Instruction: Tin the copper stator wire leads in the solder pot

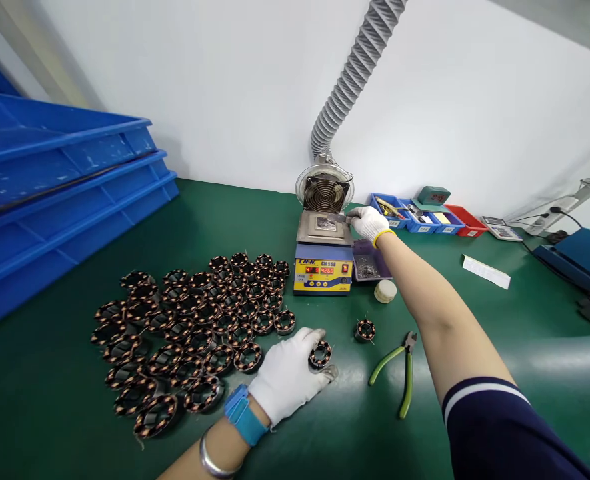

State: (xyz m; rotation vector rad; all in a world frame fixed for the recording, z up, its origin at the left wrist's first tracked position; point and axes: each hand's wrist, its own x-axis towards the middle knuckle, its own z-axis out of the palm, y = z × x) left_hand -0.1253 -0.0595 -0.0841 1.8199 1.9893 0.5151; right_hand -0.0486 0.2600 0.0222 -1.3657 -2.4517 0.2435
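Observation:
My left hand (292, 373), in a white glove, has its fingers and thumb around a copper-wound stator (320, 355) low over the bench. My right hand (369, 223), also gloved, is closed on a thin flat metal scraper (339, 218), whose tip reaches over the square bath of the solder pot (323, 267). Red digits glow on the pot's yellow front. A single stator (365, 330) with wire ends sticking out sits right of my left hand. Beside it lie green-handled side cutters (405, 367), jaws apart. Many more stators (209, 310) stand crowded to the left.
A fan with a grey duct (357, 77) rises behind the pot. Next to the pot are a purple tray (387, 270) with metallic bits and a round cream pad (385, 291). Small bins (422, 223) line the wall. Stacked blue crates (75, 180) stand left; a paper strip (486, 271) lies right.

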